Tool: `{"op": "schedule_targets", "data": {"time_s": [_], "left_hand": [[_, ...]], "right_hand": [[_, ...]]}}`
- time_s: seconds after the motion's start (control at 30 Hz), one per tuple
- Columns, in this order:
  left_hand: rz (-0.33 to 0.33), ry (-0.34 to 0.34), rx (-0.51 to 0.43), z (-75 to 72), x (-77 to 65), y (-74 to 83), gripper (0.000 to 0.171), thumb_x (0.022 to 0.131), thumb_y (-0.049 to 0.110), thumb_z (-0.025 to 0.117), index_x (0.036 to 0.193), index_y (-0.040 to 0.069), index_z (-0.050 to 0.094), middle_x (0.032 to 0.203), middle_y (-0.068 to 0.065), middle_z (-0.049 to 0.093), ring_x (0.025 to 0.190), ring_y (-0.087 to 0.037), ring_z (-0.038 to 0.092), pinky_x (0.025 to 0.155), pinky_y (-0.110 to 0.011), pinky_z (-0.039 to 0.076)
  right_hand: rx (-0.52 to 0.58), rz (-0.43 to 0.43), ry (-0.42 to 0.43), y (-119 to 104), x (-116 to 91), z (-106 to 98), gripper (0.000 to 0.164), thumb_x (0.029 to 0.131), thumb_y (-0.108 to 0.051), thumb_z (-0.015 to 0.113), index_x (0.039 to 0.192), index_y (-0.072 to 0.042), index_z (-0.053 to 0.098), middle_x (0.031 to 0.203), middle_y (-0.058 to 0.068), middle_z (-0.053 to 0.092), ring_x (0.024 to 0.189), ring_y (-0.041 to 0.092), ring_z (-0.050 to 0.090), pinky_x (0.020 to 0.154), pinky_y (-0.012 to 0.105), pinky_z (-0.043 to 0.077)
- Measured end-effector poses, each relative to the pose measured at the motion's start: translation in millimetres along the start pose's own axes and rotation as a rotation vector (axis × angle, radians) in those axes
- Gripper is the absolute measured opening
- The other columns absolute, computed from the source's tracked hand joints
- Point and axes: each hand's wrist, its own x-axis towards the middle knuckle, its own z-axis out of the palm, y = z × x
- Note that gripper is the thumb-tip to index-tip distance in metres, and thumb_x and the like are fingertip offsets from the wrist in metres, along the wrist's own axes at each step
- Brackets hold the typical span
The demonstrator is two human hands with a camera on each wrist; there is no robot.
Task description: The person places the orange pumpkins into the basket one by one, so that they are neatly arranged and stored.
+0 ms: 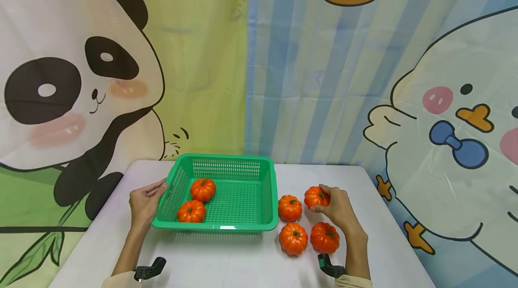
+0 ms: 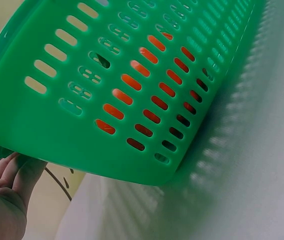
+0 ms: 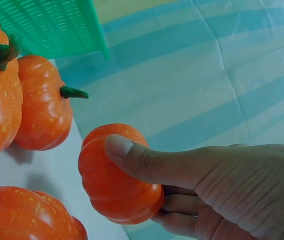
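Observation:
My left hand point(image 1: 145, 205) grips the left rim of a green plastic basket point(image 1: 243, 224), its fingers at the edge in the left wrist view too. Two small orange pumpkins, one behind point(image 1: 203, 189) and one in front point(image 1: 192, 211), sit inside the basket's left half. To the right of the basket, my right hand point(image 1: 337, 207) holds another orange pumpkin point(image 3: 116, 180), thumb across one side and fingers behind. Near that hand, three more pumpkins stand on the table: one beside the basket point(image 1: 289, 208), one in front point(image 1: 293, 238) and one below the hand point(image 1: 325, 237).
The white table point(image 1: 226, 263) carries everything. Behind it hangs a cloth point(image 1: 299, 77) printed with a panda and a white bird. A dark strap-on camera point(image 1: 149, 270) sits at the left wrist, and another point(image 1: 331, 268) at the right.

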Motion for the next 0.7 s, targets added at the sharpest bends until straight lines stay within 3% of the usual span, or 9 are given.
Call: {"op": "schedule_targets", "data": {"time_s": [0.7], "left_hand": [[0.020, 0.004, -0.046, 2.6, 0.4, -3.2, 0.037, 0.093, 0.030, 0.074, 0.121, 0.006, 0.073, 0.117, -0.005, 0.075, 0.089, 0.018, 0.064, 0.079, -0.001, 0.047]], "right_hand": [[-0.004, -0.035, -0.012, -9.6, -1.8, -9.3, 0.080, 0.075, -0.021, 0.090, 0.144, -0.001, 0.053, 0.133, 0.019, 0.067, 0.117, 0.034, 0.064, 0.100, 0.050, 0.053]]}}
